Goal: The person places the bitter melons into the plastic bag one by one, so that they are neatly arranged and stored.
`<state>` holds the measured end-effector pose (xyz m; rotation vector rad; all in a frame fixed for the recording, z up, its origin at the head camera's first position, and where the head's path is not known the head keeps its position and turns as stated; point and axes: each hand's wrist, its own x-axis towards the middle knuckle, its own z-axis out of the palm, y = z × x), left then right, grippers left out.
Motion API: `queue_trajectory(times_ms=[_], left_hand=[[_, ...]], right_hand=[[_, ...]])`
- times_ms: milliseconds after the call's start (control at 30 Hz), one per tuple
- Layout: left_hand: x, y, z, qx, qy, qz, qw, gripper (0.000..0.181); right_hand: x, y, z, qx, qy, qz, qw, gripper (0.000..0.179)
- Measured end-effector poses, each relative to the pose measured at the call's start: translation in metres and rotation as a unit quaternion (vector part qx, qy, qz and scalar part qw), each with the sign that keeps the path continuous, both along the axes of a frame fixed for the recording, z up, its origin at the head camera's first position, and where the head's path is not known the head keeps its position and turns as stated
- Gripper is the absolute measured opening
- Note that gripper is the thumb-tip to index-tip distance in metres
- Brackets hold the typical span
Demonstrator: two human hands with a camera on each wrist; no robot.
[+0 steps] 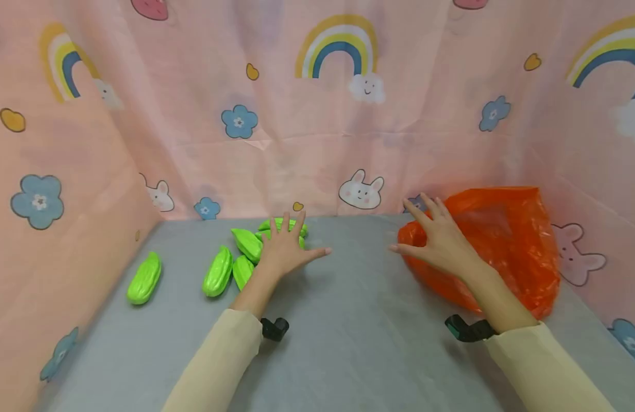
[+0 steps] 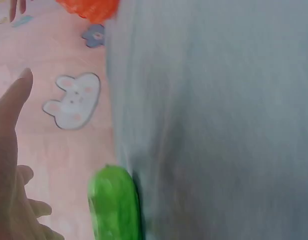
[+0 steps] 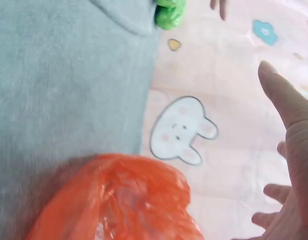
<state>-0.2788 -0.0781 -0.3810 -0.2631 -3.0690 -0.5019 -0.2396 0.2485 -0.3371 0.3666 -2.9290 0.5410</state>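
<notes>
My left hand [image 1: 282, 252] is spread over a small cluster of bright green, ridged, pod-shaped vegetables [image 1: 247, 245], hiding some of them in the head view. Its fingers are straight and hold nothing. In the left wrist view one green vegetable [image 2: 114, 205] lies near the fingers. Over at the right, my right hand [image 1: 446, 243] hovers with fingers spread in front of a crumpled orange-red plastic bag [image 1: 523, 240] and grips nothing. That bag [image 3: 129, 200] shows below the hand in the right wrist view, apart from the thumb.
Two more green vegetables lie left of the cluster, one near it [image 1: 218, 273] and one farther off [image 1: 144, 278]. A grey cloth [image 1: 358, 320] covers the table. Pink patterned fabric [image 1: 296, 160] encloses the back and both sides.
</notes>
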Motion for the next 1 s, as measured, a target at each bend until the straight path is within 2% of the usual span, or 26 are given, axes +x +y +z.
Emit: queue_trajectory(times_ms=[267, 533, 700, 867, 1000], left_hand=[[0.007, 0.022, 0.005, 0.087, 0.008, -0.052, 0.9948, 0.102], [0.016, 0.046, 0.007, 0.148, 0.028, -0.111, 0.9824, 0.099], [0.019, 0.063, 0.01, 0.136, 0.051, -0.137, 0.9799, 0.097], [0.016, 0.086, 0.009, 0.109, 0.049, -0.149, 0.9815, 0.088], [0.014, 0.104, 0.007, 0.114, 0.05, -0.158, 0.9796, 0.083]], right_hand=[[0.028, 0.032, 0.005, -0.048, 0.006, -0.008, 0.9988, 0.1], [0.052, 0.072, 0.006, -0.045, 0.042, -0.033, 0.9976, 0.101], [0.059, 0.089, 0.006, -0.06, 0.068, -0.046, 0.9948, 0.103], [0.058, 0.103, 0.002, -0.087, 0.098, -0.068, 0.989, 0.099], [0.055, 0.113, -0.005, -0.106, 0.126, -0.074, 0.9836, 0.093]])
